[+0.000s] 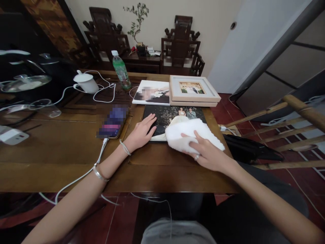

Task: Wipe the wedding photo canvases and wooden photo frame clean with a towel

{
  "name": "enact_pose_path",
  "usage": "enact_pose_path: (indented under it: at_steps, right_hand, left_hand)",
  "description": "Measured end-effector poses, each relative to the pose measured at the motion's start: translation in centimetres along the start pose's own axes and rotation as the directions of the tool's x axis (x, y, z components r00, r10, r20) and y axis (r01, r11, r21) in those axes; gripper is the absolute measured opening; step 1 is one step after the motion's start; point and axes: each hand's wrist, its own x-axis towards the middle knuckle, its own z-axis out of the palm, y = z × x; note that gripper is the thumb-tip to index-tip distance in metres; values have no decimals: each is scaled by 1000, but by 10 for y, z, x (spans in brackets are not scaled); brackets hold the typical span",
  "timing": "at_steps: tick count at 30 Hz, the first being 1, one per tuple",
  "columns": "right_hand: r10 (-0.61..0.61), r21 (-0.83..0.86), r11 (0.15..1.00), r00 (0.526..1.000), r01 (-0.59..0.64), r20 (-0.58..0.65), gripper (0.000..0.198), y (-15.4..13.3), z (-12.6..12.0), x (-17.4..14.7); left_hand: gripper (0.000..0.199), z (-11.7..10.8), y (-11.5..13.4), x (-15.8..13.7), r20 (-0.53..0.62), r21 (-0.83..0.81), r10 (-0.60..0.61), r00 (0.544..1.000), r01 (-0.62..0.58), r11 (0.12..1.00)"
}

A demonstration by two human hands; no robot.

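A dark wedding photo panel (pixel 162 118) lies flat on the wooden table in front of me. My left hand (pixel 143 132) rests on its left edge, fingers stretched out and holding nothing. In my right hand (pixel 205 149) is a white fluffy cloth (pixel 186 130), gripped between thumb and fingers. The cloth covers the panel's lower right part and hangs past its edge. Two pictured people in wedding clothes show above it. Just behind the panel lie a white-edged photo panel (pixel 152 93) and a light wooden picture frame (pixel 213 93), stacked on another frame.
Left of my hand, a phone (pixel 113 122) is plugged into a white cable. Farther back stand a green-labelled bottle (pixel 122 71) and a white lidded cup (pixel 86 83). A plastic cup (pixel 49 109) lies tipped near a pot (pixel 25 84). A wooden rack (pixel 279 125) stands at right.
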Motion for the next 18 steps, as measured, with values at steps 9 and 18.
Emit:
enact_pose_path:
  at_steps: [9,18]
  right_hand:
    - [83,-14,996,982,-87,-172,27,44,11,116]
    - [30,-11,999,995,-31,-99,32,-1,29,64]
  left_hand:
    - [50,-2,-2,0,6,-7,3,1000,-3,1000]
    - [51,-1,-1,0,15,-23,-8,1000,8,1000]
